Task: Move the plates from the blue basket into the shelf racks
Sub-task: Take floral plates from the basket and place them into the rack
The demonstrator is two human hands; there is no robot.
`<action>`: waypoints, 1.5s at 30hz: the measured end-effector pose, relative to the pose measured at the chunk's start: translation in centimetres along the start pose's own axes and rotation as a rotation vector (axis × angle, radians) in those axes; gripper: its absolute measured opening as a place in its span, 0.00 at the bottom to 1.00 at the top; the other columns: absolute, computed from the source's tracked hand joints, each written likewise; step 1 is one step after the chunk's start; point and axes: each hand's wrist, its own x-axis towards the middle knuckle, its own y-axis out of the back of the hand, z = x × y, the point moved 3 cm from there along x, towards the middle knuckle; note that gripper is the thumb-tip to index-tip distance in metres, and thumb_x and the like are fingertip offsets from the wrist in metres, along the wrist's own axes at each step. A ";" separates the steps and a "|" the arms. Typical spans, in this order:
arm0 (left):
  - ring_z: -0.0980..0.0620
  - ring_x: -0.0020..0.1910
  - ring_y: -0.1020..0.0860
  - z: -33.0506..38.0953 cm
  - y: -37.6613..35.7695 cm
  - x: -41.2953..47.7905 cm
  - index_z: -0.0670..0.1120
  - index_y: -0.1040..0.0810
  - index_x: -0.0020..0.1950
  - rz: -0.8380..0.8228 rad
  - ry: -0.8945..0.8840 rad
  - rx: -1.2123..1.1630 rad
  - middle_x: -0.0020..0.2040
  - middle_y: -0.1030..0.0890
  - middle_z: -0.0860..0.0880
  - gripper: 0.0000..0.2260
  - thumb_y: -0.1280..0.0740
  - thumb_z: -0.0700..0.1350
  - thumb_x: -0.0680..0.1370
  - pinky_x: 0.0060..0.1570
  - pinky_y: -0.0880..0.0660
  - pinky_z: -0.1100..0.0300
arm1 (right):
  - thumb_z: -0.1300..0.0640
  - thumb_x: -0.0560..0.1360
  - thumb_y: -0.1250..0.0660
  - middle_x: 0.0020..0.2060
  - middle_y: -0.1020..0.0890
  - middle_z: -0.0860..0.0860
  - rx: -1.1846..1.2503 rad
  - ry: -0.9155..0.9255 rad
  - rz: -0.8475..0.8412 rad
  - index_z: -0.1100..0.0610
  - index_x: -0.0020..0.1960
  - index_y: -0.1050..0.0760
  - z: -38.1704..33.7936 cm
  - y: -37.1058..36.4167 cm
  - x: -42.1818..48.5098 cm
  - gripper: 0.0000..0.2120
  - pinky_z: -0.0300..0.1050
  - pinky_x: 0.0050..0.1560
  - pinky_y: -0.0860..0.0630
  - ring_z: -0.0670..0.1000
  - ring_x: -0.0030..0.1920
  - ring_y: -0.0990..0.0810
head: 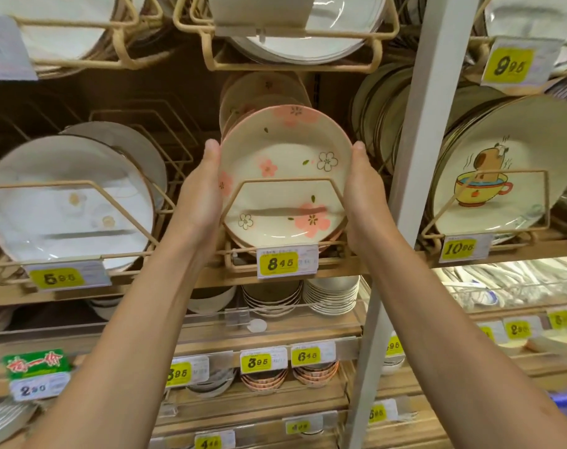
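**Plate** (283, 176): cream, pink rim, pink and outlined blossoms. It stands on edge, tilted back, in the middle rack (243, 189) at the shelf's (185, 281) front edge. It is behind the rack's front wire and in front of a stack of like plates (262, 89). Its lower rim is hidden behind the price tag, so whether it is seated cannot be told.

**Left hand** (199, 192): grips the plate's left rim, thumb along the edge, fingers hidden behind.

**Right hand** (361, 189): grips the right rim in the same way.

**Price tags, yellow, black figures:**
- "8 45" (287, 262), below the plate
- "5 95" (60, 278), below a white plate (68, 202) in the left rack
- "10 95" (458, 249), below a capybara plate (502, 163) right of the white upright (431, 124); the animal sits in a yellow cup
- "9 95" (510, 64), upper right

**Lower shelves:** stacked bowls (271, 301). Tags read "3 95" (259, 362), "6 45" (308, 355) and "2 90" (33, 390). The last sits under a green label (36, 364) with red script, not legible.
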 end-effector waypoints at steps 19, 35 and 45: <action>0.63 0.55 0.28 -1.5 0.4 0.5 0.59 0.36 0.61 0.042 -0.044 0.297 0.58 0.27 0.56 0.17 0.56 0.63 0.80 0.48 0.31 0.62 | 0.37 0.81 0.55 0.62 0.27 0.50 -0.280 0.172 -0.086 0.46 0.60 0.38 0.3 0.0 0.4 0.17 0.48 0.61 0.29 0.48 0.61 0.27; 0.54 0.61 0.29 -0.9 -2.9 -13.5 0.51 0.36 0.68 0.120 -0.644 0.075 0.62 0.28 0.48 0.18 0.44 0.42 0.78 0.59 0.32 0.58 | 0.47 0.80 0.44 0.59 0.21 0.49 -0.130 0.512 0.017 0.50 0.66 0.29 0.3 4.1 -14.0 0.17 0.43 0.61 0.26 0.49 0.62 0.23; 0.43 0.45 0.20 -7.8 -14.6 -19.6 0.48 0.24 0.53 -0.428 0.282 -0.259 0.44 0.17 0.44 0.08 0.42 0.43 0.82 0.42 0.25 0.55 | 0.58 0.83 0.46 0.42 0.15 0.57 0.065 0.019 0.479 0.55 0.49 0.20 5.2 22.7 -22.4 0.15 0.38 0.42 0.20 0.52 0.41 0.16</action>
